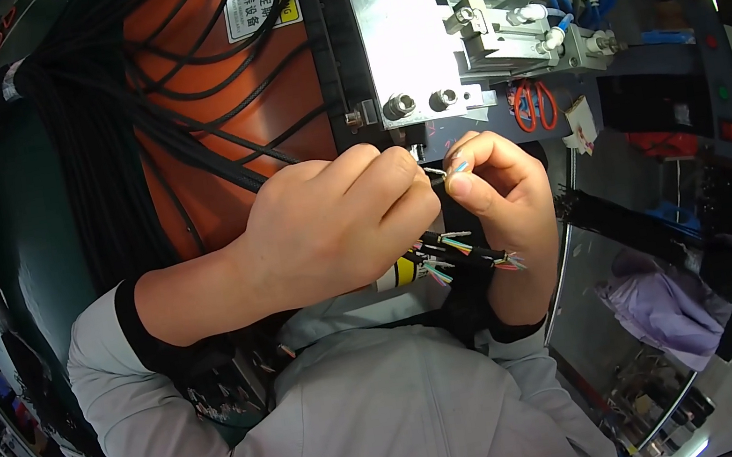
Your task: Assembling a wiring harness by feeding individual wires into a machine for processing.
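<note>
My left hand point(336, 219) is closed, its back turned up, round the end of a black cable that is mostly hidden under the fingers. From that grip a short bundle of thin wires point(435, 171) sticks out to the right. My right hand point(506, 184) pinches the fine coloured wire ends point(462, 166) between thumb and index finger. Below both hands hang several more black cable ends point(456, 251), stripped so that coloured strands and silvery shielding fan out. A yellow and black label point(405, 271) shows beside them, under my left hand.
A metal machine block point(405, 43) with bolts stands just beyond my hands, with pneumatic cylinders point(497, 29) and blue hoses at its right. Red-handled scissors point(534, 105) lie near it. Long black cables point(90, 156) drape over an orange surface point(185, 95) at left. Purple cloth point(666, 302) hangs at right.
</note>
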